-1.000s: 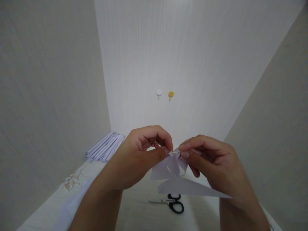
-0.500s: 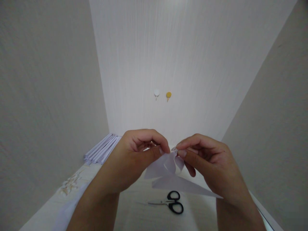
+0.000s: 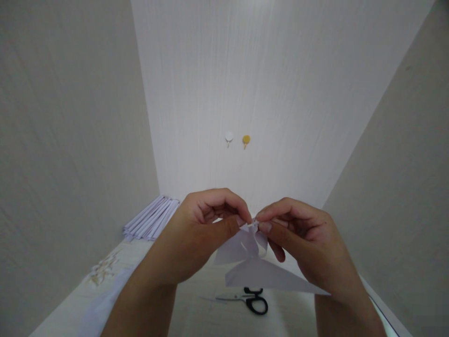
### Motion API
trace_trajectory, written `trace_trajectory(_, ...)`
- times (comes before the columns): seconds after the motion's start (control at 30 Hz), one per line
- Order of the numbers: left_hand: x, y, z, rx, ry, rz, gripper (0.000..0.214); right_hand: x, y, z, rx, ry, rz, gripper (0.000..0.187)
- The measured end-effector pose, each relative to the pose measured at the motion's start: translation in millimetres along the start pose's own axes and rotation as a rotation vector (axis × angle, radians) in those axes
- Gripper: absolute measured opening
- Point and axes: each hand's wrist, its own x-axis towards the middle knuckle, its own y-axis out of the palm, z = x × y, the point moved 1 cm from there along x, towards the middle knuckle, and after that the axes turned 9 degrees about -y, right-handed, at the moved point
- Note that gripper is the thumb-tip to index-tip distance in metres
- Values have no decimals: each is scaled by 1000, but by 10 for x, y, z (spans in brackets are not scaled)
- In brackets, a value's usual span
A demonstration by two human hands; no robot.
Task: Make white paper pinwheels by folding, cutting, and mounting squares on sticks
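So, quick one: hands first?

Left hand [image 3: 206, 229]: thumb and forefinger pinched on the paper [image 3: 250, 243], from its left. Right hand [image 3: 298, 229]: same pinch, from the right.

Which one's nearer?

Neither. Paper's top sits right between the two sets of fingertips, touching both; the rest hangs below them, clear of the table [image 3: 280, 323]. Exact fold at the pinch is too small to read.

And its long axis?

Crosswise. The flap [image 3: 268, 275] runs left to right, dipping a bit rightward. Wide, blunt end on the left; it narrows to a point on the right, aimed at the right wrist. Tip overlaps the wrist in view; can't tell if it touches. Another piece spreads down and left, under the left hand.

Below that?

Scissors [image 3: 258, 306], lying on the table, blades pointing left, black handles right. Paper covers a bit of the upper handle. Nobody's holding them.

Left side?

Pale sheet [image 3: 108, 299] beside the left forearm, blurry. Past it, thin scraps [image 3: 103, 269]. Farther, a stack [image 3: 152, 220] of folded strips near the left wall, slanting.

Farthest?

Back wall: white hook [image 3: 229, 137], yellow hook [image 3: 246, 139] just to its right.
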Motion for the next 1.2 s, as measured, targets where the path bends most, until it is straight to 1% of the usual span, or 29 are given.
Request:
trace_trajectory(0.2,-6,-27,26,-18,27,-14,6,2,5,-26,40,3,-68,2)
trace_trajectory(0.33,-17,-59,28,20,37,-42,6,10,4,-37,60,-6,-94,2)
trace_trajectory(0.5,-32,-69,20,75,38,-63,11,7,-2,-21,20,-11,-80,2)
trace_trajectory(0.7,-36,-30,-27,97,7,-60,10,-4,8,12,7,5,-79,2)
trace_trajectory(0.8,-38,-14,-47,92,0,-60,9,-3,5,15,7,9,-58,2)
trace_trajectory(1.0,-38,13,-47,57,-7,-50,8,17,2,-13,77,4,-27,1)
trace_trajectory(1.2,-22,37,-56,42,-2,-34,9,31,20,20,108,7,-15,2)
